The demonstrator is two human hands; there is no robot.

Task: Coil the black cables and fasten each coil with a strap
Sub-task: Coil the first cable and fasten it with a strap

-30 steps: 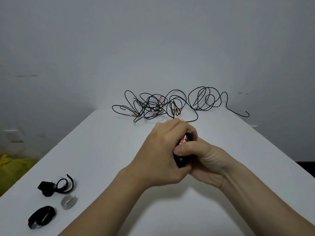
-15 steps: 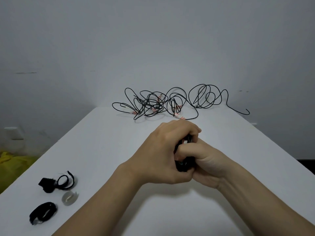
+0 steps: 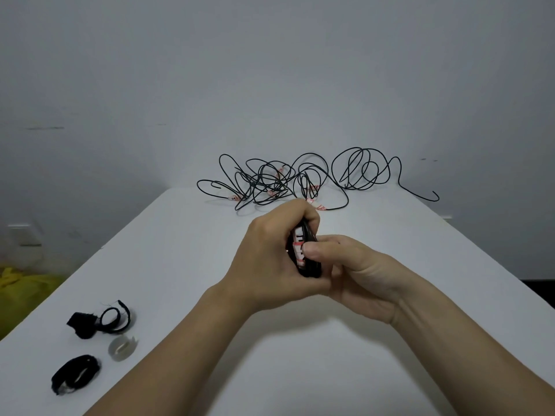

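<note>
Both hands, left hand [image 3: 267, 259] and right hand [image 3: 357, 271], clamp one black coil [image 3: 303, 250] above the worktop [image 3: 186, 265]; loose cables [image 3: 300, 178] tangled behind

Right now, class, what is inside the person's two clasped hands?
A small black coiled cable bundle with a white-and-red label shows between the left hand and right hand. The hands cover most of it; whether it is fastened cannot be seen.

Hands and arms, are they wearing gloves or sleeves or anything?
No. The left hand and right hand are bare: no gloves, rings or watch show. The left forearm and right forearm are bare too, with no sleeve in view.
</note>
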